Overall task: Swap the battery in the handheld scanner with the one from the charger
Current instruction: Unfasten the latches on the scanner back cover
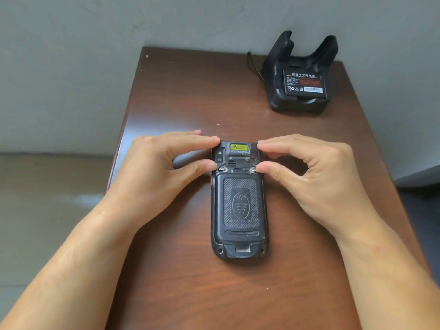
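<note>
A black handheld scanner [239, 210] lies face down in the middle of the brown table [181, 96], its textured battery cover [240, 203] closed. My left hand [157, 170] touches the scanner's upper left: the thumb tip is at the left silver latch [224, 169] and the fingers rest on the top edge. On the other side, my right hand [316, 175] has its thumb at the right silver latch [252, 170] and fingers on the top corner. The black charger cradle [301, 75] stands at the far right with a labelled battery [304, 82] in its slot.
A thin black cable [254, 65] runs from the charger's left side toward the wall. The table is narrow, with its left edge near my left hand and a grey floor [47, 186] below. A grey wall stands behind.
</note>
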Tool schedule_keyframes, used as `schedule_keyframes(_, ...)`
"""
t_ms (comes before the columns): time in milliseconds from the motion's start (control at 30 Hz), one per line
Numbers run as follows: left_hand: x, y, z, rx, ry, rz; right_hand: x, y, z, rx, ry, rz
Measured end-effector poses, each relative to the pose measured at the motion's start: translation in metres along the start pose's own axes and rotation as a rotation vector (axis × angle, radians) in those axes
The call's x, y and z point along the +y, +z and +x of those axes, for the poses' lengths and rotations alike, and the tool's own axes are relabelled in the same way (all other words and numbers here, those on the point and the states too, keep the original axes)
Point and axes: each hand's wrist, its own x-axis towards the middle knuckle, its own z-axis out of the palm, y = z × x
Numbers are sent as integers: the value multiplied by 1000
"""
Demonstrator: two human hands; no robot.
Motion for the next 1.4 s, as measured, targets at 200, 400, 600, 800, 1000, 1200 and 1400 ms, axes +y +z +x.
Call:
schedule_keyframes(200,1,0,0,0,-5,0,2,5,0,49,-10,10)
schedule_keyframes(400,3,0,0,2,-2,10,3,3,5,-10,35,44)
schedule_keyframes(600,2,0,0,4,1,4,2,-3,6,-70,50,48)
schedule_keyframes(800,2,0,0,5,3,17,0,-2,6,-64,54,44)
schedule_keyframes(1000,2,0,0,7,-1,15,1,0,6,-43,69,63)
schedule_keyframes(1200,2,0,0,4,-2,15,0,2,5,-34,94,62)
schedule_keyframes(1400,2,0,0,9,-10,16,-7,3,6,-53,143,54)
